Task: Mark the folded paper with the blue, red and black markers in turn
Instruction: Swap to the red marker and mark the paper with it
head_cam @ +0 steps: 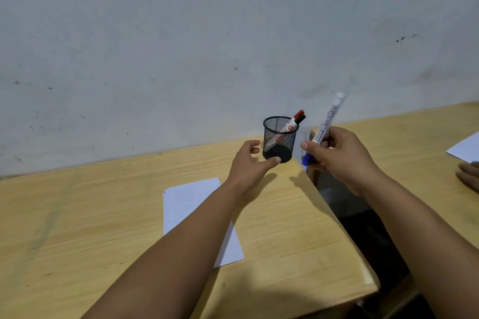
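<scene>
Head view: folded paper (193, 206), a plain white sheet, lies flat on the tabletop (77, 215) mid-frame, partly under the left forearm; a tiny dark speck sits at its upper left corner, otherwise no marks visible. Blue marker (324, 128), a white printed barrel with its blue cap pointing down, is pinched in the fingers (309, 146) of the right hand (342, 155), held over the tabletop's right edge. Left hand (250, 163) is open, fingers loosely curled, beside the black wire-mesh pen cup (279, 138), contact uncertain. Red marker (293, 123) and black marker (300, 118) lean inside the cup. Judged step: blue marker fetched, still capped. Next: uncap, bring tip to paper.
</scene>
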